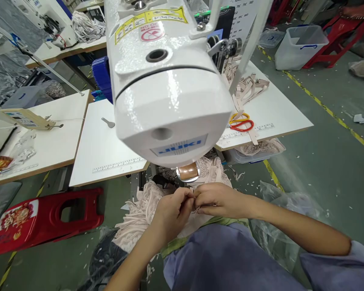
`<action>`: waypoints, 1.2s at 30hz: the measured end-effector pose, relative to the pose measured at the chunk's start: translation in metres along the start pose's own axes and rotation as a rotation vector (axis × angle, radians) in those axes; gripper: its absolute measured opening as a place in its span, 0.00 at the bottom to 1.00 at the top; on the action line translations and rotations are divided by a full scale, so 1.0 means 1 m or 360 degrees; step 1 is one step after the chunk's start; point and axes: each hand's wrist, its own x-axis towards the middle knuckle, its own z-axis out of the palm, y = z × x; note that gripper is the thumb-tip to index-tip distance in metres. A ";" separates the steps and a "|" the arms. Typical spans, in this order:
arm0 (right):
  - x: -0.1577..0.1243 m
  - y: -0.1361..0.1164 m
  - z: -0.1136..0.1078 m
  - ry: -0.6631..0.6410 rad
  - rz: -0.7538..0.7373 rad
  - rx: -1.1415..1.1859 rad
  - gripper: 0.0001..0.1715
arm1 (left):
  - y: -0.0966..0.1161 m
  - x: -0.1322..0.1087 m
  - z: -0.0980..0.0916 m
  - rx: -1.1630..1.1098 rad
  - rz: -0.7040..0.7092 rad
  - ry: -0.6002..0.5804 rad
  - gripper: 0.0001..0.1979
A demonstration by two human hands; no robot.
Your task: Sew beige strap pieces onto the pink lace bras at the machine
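My left hand (173,211) and my right hand (220,200) meet in front of the white sewing machine (170,109). Fingertips of both are pinched together, touching, on a pale beige piece of fabric (190,227) that hangs over my lap. Just what edge they grip is hidden by the fingers. A bunch of beige lace garment pieces (139,218) hangs to the left of my left hand. More beige lace (214,169) lies beyond my right hand, beside a shiny brown-and-silver part (188,172) under the machine head.
Red-and-yellow-handled scissors (242,122) and beige straps (250,87) lie on the right tabletop (286,117). A small grey tool (108,122) rests on the left tabletop. On the floor are a red stool (48,220), clear plastic bags (279,230) and a clear bin (300,46).
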 end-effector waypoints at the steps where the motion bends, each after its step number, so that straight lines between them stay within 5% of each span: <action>1: 0.001 -0.001 0.000 -0.0013 -0.0042 -0.0063 0.12 | 0.001 0.001 -0.001 0.0000 -0.0001 0.0000 0.06; 10: 0.000 0.001 0.014 0.0250 -0.0427 -0.0636 0.14 | -0.001 0.000 -0.006 0.0003 -0.0009 0.0044 0.08; 15: 0.002 0.004 0.027 0.0416 -0.0309 -0.0717 0.17 | 0.004 0.010 -0.004 0.0156 -0.0152 0.0000 0.07; 20: 0.002 0.000 0.028 0.0647 0.0089 -0.0031 0.13 | -0.001 0.017 0.024 -0.0618 -0.0505 0.0149 0.03; 24: -0.001 -0.006 0.026 0.0744 0.0074 0.0106 0.11 | -0.004 0.007 0.047 -0.1154 -0.0542 0.0488 0.06; 31: -0.003 -0.015 0.020 0.0590 0.0177 -0.0097 0.15 | -0.007 0.001 0.037 -0.0211 -0.0116 0.0637 0.10; 36: -0.003 -0.012 0.025 0.0699 0.0250 0.0137 0.11 | -0.009 0.001 0.038 -0.0014 0.0185 0.0728 0.09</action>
